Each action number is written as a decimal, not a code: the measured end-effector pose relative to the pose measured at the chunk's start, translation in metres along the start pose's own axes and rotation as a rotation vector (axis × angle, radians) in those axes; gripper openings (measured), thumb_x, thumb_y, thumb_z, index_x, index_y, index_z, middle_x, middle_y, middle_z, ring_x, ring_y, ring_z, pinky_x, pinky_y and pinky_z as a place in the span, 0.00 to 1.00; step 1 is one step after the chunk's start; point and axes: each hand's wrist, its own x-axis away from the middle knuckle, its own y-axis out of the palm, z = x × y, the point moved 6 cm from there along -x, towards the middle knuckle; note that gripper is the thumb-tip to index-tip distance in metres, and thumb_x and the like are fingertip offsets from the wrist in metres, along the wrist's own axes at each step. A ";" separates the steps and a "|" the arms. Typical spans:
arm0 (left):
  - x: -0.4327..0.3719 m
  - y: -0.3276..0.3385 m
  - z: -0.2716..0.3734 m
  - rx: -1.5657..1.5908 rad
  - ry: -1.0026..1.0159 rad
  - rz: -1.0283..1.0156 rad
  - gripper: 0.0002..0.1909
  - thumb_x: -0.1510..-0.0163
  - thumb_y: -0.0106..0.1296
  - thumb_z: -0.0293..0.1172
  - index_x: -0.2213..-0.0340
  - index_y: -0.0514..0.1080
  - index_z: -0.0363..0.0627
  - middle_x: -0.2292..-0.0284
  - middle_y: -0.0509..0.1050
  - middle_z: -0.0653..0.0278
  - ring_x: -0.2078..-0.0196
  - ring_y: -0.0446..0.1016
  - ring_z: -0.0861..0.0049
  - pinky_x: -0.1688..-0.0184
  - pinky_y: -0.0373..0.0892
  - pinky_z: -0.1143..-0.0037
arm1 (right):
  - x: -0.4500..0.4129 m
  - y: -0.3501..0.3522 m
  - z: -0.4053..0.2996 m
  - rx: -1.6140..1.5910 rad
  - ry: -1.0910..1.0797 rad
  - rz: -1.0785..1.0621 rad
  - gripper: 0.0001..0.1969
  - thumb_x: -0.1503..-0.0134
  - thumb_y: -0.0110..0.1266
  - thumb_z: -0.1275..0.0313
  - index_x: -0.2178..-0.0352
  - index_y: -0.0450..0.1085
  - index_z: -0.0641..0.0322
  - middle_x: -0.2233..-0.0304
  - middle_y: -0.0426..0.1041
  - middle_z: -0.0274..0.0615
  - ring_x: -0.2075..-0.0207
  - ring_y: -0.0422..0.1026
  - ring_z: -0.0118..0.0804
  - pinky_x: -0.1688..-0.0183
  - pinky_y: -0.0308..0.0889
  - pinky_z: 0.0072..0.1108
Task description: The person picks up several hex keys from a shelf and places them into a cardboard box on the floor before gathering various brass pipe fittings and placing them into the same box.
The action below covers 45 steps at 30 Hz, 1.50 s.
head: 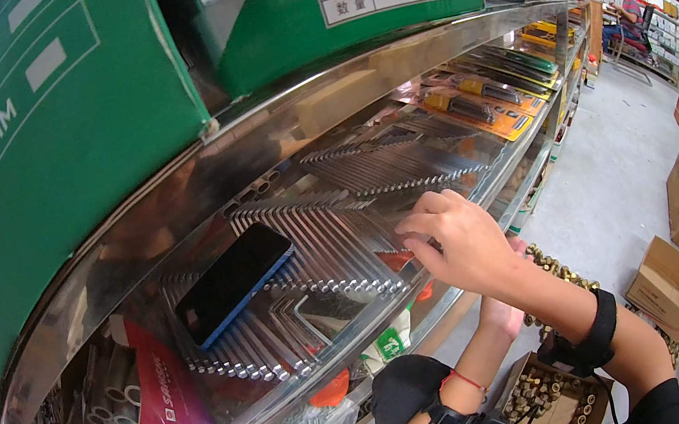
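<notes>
My right hand (455, 240) is bent over the edge of the clear-topped shelf, its thumb and fingers curled close together; whether something small is between them cannot be told. Behind and below it, my left hand (505, 313) is mostly hidden by my right forearm, and its fingers cannot be made out. Several brass fittings (543, 259) show just beside and below the hands. Rows of hex keys (332, 247) lie on the shelf to the left. A phone (237, 283) with a blue edge rests on top of them. More brass fittings (534, 391) sit in a cardboard box (605, 410) below my arms.
Green boxes (67, 156) stand on the upper shelf. Metal tubes (108, 419) fill a container at the lower left. Open cardboard boxes (668, 285) stand on the floor (593, 156) at right. A person (623, 16) sits far down the aisle.
</notes>
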 end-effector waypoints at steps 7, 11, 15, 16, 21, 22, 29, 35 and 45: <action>0.002 0.000 0.000 0.018 -0.037 0.025 0.21 0.51 0.31 0.35 0.54 0.49 0.47 0.51 0.48 0.67 0.50 0.47 0.76 0.50 0.44 0.73 | 0.001 0.002 0.001 -0.011 -0.001 -0.012 0.06 0.62 0.46 0.72 0.79 0.68 0.58 0.77 0.64 0.36 0.72 0.62 0.35 0.69 0.58 0.23; 0.001 0.001 -0.001 0.038 -0.054 0.027 0.21 0.51 0.32 0.32 0.54 0.49 0.47 0.52 0.49 0.68 0.51 0.48 0.77 0.51 0.45 0.74 | 0.001 0.002 0.000 -0.015 0.002 -0.024 0.07 0.62 0.45 0.72 0.78 0.68 0.57 0.77 0.64 0.36 0.71 0.62 0.35 0.69 0.57 0.23; 0.001 0.000 0.001 0.021 -0.044 0.024 0.21 0.51 0.32 0.32 0.54 0.49 0.47 0.52 0.50 0.68 0.51 0.49 0.77 0.51 0.46 0.75 | 0.001 0.003 -0.002 -0.016 -0.003 -0.028 0.08 0.61 0.45 0.73 0.77 0.68 0.57 0.76 0.64 0.35 0.71 0.61 0.36 0.69 0.57 0.22; -0.001 -0.002 -0.001 0.021 -0.044 0.023 0.21 0.51 0.32 0.32 0.54 0.49 0.47 0.52 0.50 0.68 0.51 0.49 0.77 0.51 0.46 0.75 | 0.001 -0.001 -0.004 -0.039 0.002 0.007 0.08 0.61 0.45 0.72 0.76 0.68 0.57 0.75 0.64 0.35 0.71 0.61 0.35 0.69 0.56 0.22; 0.010 0.003 0.007 0.123 -0.042 -0.153 0.21 0.52 0.32 0.33 0.54 0.49 0.47 0.52 0.50 0.68 0.51 0.49 0.79 0.51 0.47 0.75 | 0.022 -0.027 -0.049 0.140 -0.099 -0.085 0.06 0.64 0.45 0.72 0.79 0.66 0.56 0.77 0.61 0.33 0.71 0.61 0.32 0.70 0.55 0.21; 0.014 0.006 0.013 0.035 0.030 -0.173 0.20 0.52 0.31 0.32 0.55 0.50 0.47 0.52 0.51 0.68 0.51 0.50 0.79 0.51 0.48 0.75 | 0.029 -0.031 -0.070 0.227 -0.194 -0.172 0.06 0.65 0.45 0.71 0.80 0.65 0.56 0.77 0.60 0.33 0.71 0.61 0.31 0.70 0.54 0.21; 0.006 0.007 -0.002 -0.127 -0.125 0.212 0.16 0.52 0.31 0.31 0.59 0.57 0.48 0.56 0.58 0.70 0.55 0.55 0.79 0.55 0.53 0.76 | 0.094 -0.087 -0.154 0.448 -0.342 -0.627 0.12 0.62 0.41 0.71 0.77 0.65 0.69 0.76 0.62 0.44 0.73 0.60 0.35 0.70 0.56 0.21; 0.005 0.002 -0.004 -0.165 -0.120 0.199 0.17 0.52 0.30 0.31 0.59 0.56 0.47 0.55 0.56 0.68 0.54 0.54 0.77 0.54 0.52 0.76 | 0.120 -0.118 -0.158 0.807 -0.386 -0.696 0.11 0.58 0.39 0.75 0.71 0.64 0.68 0.72 0.64 0.44 0.72 0.62 0.34 0.69 0.60 0.21; 0.000 0.011 -0.019 -0.181 -0.134 0.201 0.17 0.53 0.30 0.31 0.59 0.57 0.49 0.56 0.57 0.69 0.54 0.54 0.78 0.54 0.51 0.77 | 0.146 -0.178 -0.163 0.666 -0.329 -0.527 0.08 0.59 0.45 0.73 0.75 0.66 0.65 0.77 0.67 0.39 0.78 0.65 0.28 0.78 0.59 0.16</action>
